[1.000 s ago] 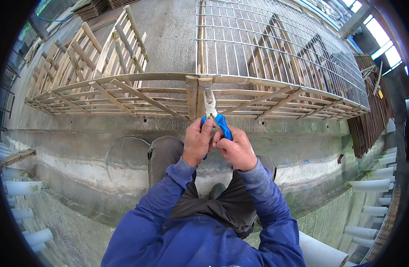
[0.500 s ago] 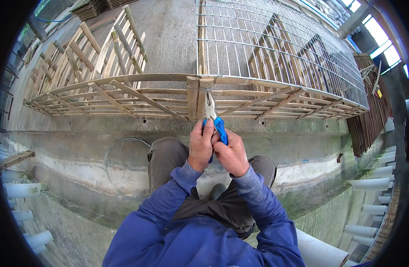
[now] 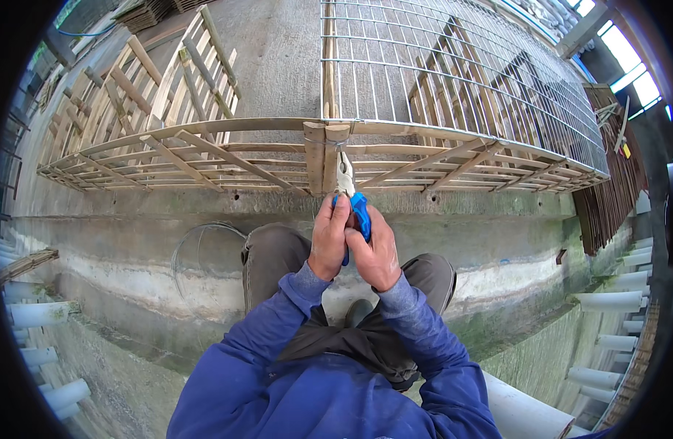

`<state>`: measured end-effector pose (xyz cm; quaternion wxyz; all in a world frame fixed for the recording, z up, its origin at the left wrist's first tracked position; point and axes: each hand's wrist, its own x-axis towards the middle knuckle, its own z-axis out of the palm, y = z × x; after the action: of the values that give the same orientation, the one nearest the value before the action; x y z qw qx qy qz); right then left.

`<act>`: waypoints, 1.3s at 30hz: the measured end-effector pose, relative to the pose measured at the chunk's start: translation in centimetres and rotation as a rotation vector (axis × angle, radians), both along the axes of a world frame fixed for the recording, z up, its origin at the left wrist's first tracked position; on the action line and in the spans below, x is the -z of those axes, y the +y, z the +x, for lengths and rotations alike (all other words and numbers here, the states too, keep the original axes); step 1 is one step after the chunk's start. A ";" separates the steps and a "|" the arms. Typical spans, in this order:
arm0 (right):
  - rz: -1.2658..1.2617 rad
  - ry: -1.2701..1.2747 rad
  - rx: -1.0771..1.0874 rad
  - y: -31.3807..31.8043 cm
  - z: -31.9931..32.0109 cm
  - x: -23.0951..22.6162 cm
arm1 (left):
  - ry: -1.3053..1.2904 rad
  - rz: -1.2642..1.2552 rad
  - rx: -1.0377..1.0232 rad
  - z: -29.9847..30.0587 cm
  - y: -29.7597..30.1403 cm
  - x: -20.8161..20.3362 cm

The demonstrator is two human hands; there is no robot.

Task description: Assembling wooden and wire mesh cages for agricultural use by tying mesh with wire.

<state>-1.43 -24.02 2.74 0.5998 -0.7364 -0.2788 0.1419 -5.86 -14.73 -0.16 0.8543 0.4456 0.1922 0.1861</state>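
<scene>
Pliers with a pale metal head and glossy blue handles [image 3: 346, 178] stand centrally, just beyond the front edge of a rough grey concrete platform [image 3: 278, 69] as one looks down on it, their nose pointing up toward the lattice. Along that front edge runs a long lattice of flat, pale-brown wooden slats [image 3: 234, 167], crossed by diagonal strips. At its middle, two stout brown posts with rounded tops [image 3: 316, 157] stand side by side, with a thin grey wire binding [image 3: 338, 144] near their upper ends. The pliers' nose lies at the right post, just below the binding; whether the jaws bite on wire cannot be told from here.

The left hand [image 3: 329, 240] is closed about the left handle, its thumb extended upward near the pivot. The right hand [image 3: 375, 252] is curled about the right handle, its thumb slanting inward toward the left hand; its other fingers are partly hidden. The hands nearly touch.

Toward the platform's right edge, a shiny grid of welded metal rods [image 3: 461, 77] lies over the lattice, its squares bent by the view. Toward the left edge, round-sectioned wooden stakes [image 3: 197, 77] rise at a slant. Below the front edge, left of the knees, a loose loop of thin wire [image 3: 177, 263] rests by the stained concrete wall [image 3: 497, 285].
</scene>
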 end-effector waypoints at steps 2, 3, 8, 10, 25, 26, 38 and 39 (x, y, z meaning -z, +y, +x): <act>-0.028 -0.083 0.025 0.4 -0.4 -0.1 | -0.049 -0.030 -0.021 0.2 0.0 0.5; 0.011 -0.055 0.076 0.8 -1.0 -0.4 | -0.049 -0.030 -0.021 0.3 0.0 0.6; -0.051 -0.062 0.151 0.9 -1.5 0.2 | -0.054 -0.086 -0.058 0.7 -0.3 0.4; -0.031 -0.116 0.200 1.2 -1.7 0.4 | -0.038 -0.065 -0.052 0.7 -0.1 0.6; 0.273 0.667 -0.129 2.5 -1.4 2.7 | 0.352 0.787 0.169 -0.3 4.9 -3.0; 0.280 0.652 -0.126 2.9 -1.4 3.3 | 0.348 0.790 0.166 -0.1 5.0 -3.3; -0.019 0.324 -0.155 1.0 0.9 2.2 | 0.223 0.761 0.173 0.4 5.0 -2.0; -0.053 0.413 -0.252 -0.4 2.5 0.9 | 0.131 0.645 0.113 0.4 5.3 -1.2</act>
<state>1.03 -24.39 1.86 0.6020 -0.6668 -0.2359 0.3704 -5.49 -9.40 1.03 0.6640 0.7141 0.1531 0.1606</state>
